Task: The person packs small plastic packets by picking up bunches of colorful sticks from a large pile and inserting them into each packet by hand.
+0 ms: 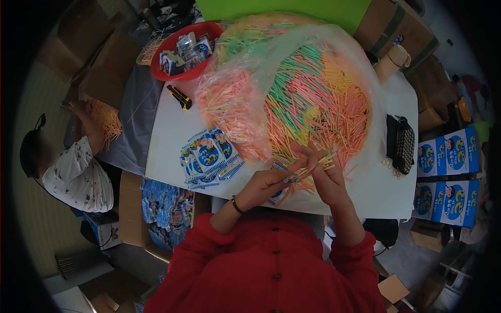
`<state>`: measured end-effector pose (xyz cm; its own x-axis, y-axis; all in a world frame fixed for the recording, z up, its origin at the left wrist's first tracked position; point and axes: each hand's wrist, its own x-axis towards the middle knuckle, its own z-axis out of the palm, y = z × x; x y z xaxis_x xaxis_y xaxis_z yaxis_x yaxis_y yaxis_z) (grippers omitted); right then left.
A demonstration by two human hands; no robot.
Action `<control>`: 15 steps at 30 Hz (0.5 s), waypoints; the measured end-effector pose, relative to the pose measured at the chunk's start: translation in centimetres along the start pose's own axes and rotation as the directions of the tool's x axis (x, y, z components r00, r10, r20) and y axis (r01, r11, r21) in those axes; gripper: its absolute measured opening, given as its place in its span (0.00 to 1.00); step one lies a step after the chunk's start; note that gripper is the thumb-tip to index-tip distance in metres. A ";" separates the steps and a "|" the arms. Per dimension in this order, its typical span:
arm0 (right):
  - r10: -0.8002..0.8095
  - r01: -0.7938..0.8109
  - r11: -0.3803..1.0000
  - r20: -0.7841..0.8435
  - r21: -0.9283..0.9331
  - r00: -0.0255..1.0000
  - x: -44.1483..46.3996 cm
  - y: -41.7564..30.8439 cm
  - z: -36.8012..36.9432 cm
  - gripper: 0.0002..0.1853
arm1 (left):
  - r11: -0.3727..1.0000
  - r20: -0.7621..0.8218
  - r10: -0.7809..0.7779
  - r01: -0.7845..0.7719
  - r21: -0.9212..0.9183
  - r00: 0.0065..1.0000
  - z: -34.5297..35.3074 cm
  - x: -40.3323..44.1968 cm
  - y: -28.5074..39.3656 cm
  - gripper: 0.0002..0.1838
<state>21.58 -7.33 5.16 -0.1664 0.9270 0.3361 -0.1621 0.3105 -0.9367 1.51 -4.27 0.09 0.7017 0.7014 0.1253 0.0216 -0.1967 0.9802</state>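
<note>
My left hand [263, 187], with a dark bracelet at the wrist, is closed on the edge of a small blue-and-white plastic packet [277, 196], partly hidden by my fingers. Close beside it, my right hand [326, 180] pinches a few thin pale-yellow sticks [328, 163] whose ends point away from the packet. Just beyond both hands, a large clear plastic bag [261, 78] lies open, full of loose pink, green, yellow and orange sticks [297, 94]. Left of my hands lies a pile of flat printed packets [206, 156].
A red basin [169, 75] of filled packets and a yellow-black box cutter [180, 97] are at the table's left. A checkered pouch [405, 146] lies right. A carton of packets [167, 208] stands below. Printed boxes [449, 151] stack at right. Another person [78, 172] sits left.
</note>
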 end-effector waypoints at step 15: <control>0.161 -0.117 0.864 0.049 -0.489 0.986 -1.5 0.6 0.4 0.04 | 0.990 0.007 -0.074 0.075 -0.122 0.997 0.1 -0.3 0.2 0.18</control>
<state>21.37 -8.59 4.14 -0.2376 0.9536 0.1848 0.3554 0.2624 -0.8971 1.37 -4.56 0.23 0.7032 0.7091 0.0510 -0.0132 -0.0587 0.9982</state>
